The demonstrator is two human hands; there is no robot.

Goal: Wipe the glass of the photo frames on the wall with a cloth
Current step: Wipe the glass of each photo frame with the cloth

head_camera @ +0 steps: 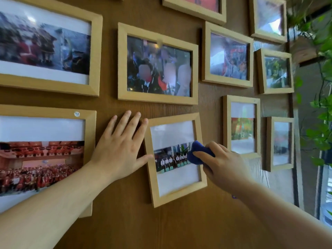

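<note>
Wooden wall (111, 221); upright small frame (175, 159), tilted left

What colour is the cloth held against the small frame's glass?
Dark blue; the cloth shows best in the head view.

My right hand (222, 164) presses the blue cloth (198, 154) on the small frame (175, 159); my left hand (119, 149) lies flat, bracing its edge.

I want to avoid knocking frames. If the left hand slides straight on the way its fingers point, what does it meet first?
Probably the wide frame above: the left hand lies flat on the wall, fingers pointing up toward its lower edge.
</note>
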